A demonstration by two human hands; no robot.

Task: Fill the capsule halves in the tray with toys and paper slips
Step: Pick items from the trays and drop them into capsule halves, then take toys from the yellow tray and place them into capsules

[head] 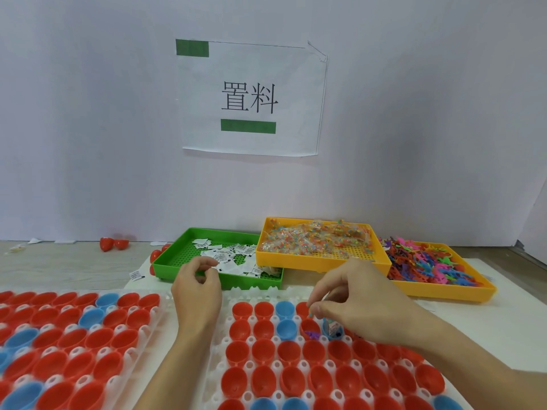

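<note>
Pale wall (88,113) behind, paper sign (251,99) taped to it. Wooden table (59,264) below, carrying a white capsule tray (220,344) of red and blue capsule halves (263,377), with a second tray (154,315) to its left. Farther back, a green tray (165,261) of paper slips (233,255), a yellow tray (296,261) of bagged beads (313,238), another yellow tray (444,291) of coloured toys (420,261). Right hand (355,303) over the tray's upper rows, grip pinched together above a red half holding a purple toy (310,334); what sits between the fingertips too small to tell. Left hand (196,288) at the green tray's near edge, grip loosely curled, just beside the slips; whether it holds one cannot be told.
</note>
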